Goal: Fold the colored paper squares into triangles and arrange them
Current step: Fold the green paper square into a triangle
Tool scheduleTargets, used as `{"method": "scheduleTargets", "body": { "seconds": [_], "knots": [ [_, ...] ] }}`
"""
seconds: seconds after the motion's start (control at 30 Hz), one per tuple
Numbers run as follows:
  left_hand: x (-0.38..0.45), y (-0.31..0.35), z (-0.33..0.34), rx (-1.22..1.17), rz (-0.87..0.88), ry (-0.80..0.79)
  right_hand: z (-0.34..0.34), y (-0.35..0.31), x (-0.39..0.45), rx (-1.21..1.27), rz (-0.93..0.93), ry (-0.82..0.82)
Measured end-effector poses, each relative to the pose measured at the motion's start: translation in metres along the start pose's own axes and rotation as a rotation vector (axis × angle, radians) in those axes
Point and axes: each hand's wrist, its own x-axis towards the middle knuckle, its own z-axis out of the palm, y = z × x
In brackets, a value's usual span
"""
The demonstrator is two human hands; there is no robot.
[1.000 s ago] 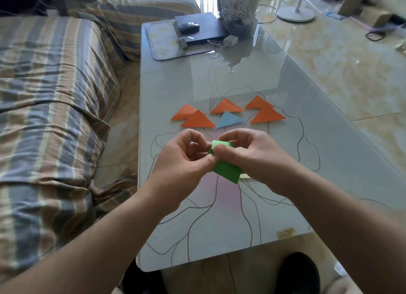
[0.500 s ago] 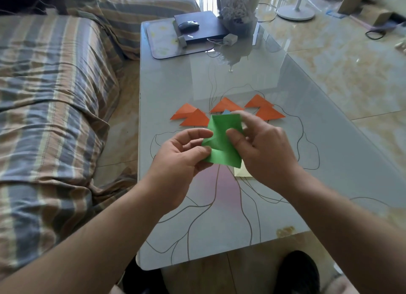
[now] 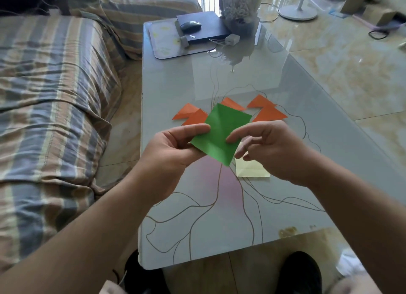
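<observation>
I hold a creased green paper square (image 3: pixel 222 133) above the glass table (image 3: pixel 219 223); it is opened out flat and tilted like a diamond. My left hand (image 3: pixel 173 149) pinches its left corner between thumb and fingers. My right hand (image 3: pixel 276 153) pinches the right edge, thumb on top. Several orange folded triangles (image 3: pixel 267 112) lie in a row on the table just behind the green paper, which partly hides them. A pale yellow paper (image 3: pixel 251 169) lies flat on the table under my right hand.
A black laptop (image 3: pixel 204 29) with a mouse (image 3: pixel 190 25) on it, a grey mat (image 3: pixel 162 42) and a wrapped bouquet (image 3: pixel 239 10) stand at the table's far end. A striped sofa (image 3: pixel 55 96) runs along the left. A fan base (image 3: pixel 297 12) stands on the floor.
The green paper was a small folded packet between both hands; it has been opened out into a full square and lifted, now hiding the blue triangle.
</observation>
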Motion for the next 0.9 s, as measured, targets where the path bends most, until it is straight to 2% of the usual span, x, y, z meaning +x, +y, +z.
{"method": "scheduleTargets", "body": {
  "seconds": [0.2, 0.43, 0.57, 0.7, 0.9],
  "knots": [
    [-0.003, -0.002, 0.004, 0.056, 0.081, 0.065, 0.015, 0.001, -0.001, -0.047, -0.049, 0.046],
    [-0.004, -0.001, 0.010, -0.088, 0.012, 0.155, 0.022, -0.004, -0.006, 0.135, 0.030, -0.009],
    [-0.003, -0.003, 0.012, -0.159, -0.065, 0.180, 0.031, -0.005, -0.003, 0.221, 0.035, 0.133],
    [-0.004, -0.006, 0.014, -0.162, -0.107, 0.162, 0.033, -0.003, -0.002, 0.281, 0.021, 0.201],
    [-0.005, -0.007, 0.016, -0.246, -0.167, 0.153, 0.035, 0.000, 0.001, 0.487, 0.174, 0.246]
  ]
}}
